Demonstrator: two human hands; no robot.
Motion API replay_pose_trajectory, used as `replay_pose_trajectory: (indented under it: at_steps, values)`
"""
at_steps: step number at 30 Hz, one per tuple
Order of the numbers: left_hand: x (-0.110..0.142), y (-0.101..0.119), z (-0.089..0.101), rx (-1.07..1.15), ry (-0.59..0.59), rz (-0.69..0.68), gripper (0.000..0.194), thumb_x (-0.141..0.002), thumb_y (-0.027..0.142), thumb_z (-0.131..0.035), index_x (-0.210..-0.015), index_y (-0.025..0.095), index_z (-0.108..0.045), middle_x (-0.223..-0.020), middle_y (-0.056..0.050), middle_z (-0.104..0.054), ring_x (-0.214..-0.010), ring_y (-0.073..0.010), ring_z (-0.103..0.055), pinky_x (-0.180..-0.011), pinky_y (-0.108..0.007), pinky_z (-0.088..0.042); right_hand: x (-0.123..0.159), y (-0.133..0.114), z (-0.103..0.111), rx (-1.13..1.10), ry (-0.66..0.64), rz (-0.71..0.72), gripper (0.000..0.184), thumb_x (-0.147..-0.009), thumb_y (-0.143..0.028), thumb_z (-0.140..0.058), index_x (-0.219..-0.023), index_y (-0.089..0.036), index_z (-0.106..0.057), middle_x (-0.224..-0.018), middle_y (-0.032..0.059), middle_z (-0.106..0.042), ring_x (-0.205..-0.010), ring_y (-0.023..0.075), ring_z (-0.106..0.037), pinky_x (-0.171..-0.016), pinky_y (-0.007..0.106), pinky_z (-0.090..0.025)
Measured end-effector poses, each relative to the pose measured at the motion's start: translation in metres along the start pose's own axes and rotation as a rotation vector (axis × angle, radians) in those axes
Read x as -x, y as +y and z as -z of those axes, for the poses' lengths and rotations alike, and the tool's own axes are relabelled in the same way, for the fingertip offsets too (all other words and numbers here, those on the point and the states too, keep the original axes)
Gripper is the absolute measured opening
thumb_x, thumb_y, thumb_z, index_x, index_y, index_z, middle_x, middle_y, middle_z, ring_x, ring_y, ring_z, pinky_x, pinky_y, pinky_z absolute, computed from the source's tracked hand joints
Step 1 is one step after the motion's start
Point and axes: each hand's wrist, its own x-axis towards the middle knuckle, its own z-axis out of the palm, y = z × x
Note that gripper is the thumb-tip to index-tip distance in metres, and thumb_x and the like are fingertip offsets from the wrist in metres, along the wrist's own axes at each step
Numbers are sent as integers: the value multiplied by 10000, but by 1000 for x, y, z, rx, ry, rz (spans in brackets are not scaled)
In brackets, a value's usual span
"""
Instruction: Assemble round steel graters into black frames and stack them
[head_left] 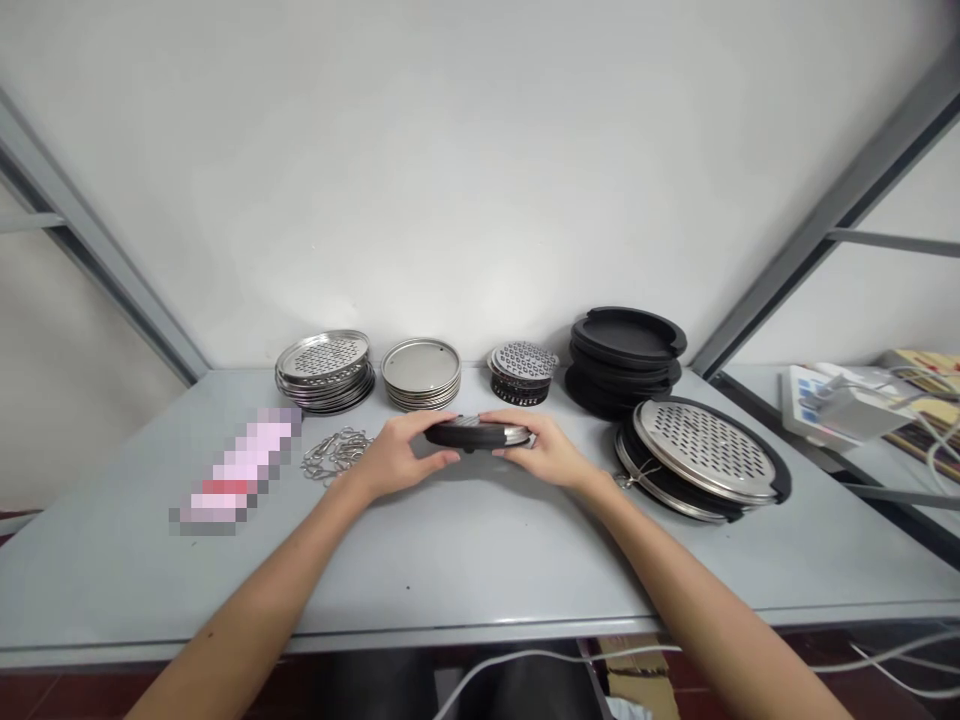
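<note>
Black-and-silver disc [469, 435] is up over the middle of the worktop [480, 570] — left hand [396, 456] pinches one side between thumb and fingers, right hand [547, 450] pinches the other. Wire clips [334, 455] lie beside the left hand — metal plates [421, 366] and black rings [626, 340] are stacked along the back edge.

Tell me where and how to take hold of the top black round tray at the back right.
Take the top black round tray by opposite sides of its rim, probably best from the front and slightly above. It lies nearly level atop its stack, the rim standing up around a shallow recess, and the wall behind leaves the front more open.
</note>
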Motion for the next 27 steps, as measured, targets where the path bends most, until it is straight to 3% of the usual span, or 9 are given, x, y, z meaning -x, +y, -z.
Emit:
replay_pose_trajectory:
  at_steps: [4, 9, 15, 21, 27]
  values:
    - [-5, -2, 2, 127, 83, 129, 386, -851, 368, -602, -1173, 158, -626, -1138, -106, -679, -1039, -242, -639, -925, -403, -514, -2, 3, 1, -155, 70, -176, 354, -801, -446, -627, -1032, -182, -675, -946, 45, -711, -858, 225, -650, -805, 346, -504]
    - [-5, -6, -4, 211, 149, 187, 405, -856, 373, -598, -1176, 127, -631, -1159, -128, -668, -1042, -258, -635, -891, -411, -537, -3, 9, 4, -384, 76, -206, 577, -776, -661, -546, -1079, -184, -663, -992, 74, -702, -940, 249, -636, -854, 363, -491]
    - [-2, -5, -9, 123, 170, 99, 347, -869, 338, -594, -1165, 163, -642, -1184, -109, -658, -1083, -241, -618, -924, -385, -518, 1, 0, 9, -307, 125, -186, 559, -755, -650, -581, -1067, -198, -687, -990, 77, -708, -931, 268, -644, -835, 373, -503]
    - [1, -3, -8, -16, 131, -34, 338, -903, 323, -555, -1204, 177, -607, -1171, -113, -663, -1085, -235, -619, -952, -379, -488, 5, -10, 13, -148, 59, -116, 455, -823, -540, -558, -1082, -193, -697, -938, 60, -715, -855, 260, -648, -789, 366, -500]
    - [3, 0, -8, -154, 157, -208, 322, -912, 307, -549, -1215, 205, -591, -1097, -103, -691, -999, -232, -631, -887, -381, -482, 6, -17, 19, -56, -47, -58, 413, -797, -454, -623, -1101, -180, -685, -993, 67, -714, -872, 262, -642, -789, 346, -485]
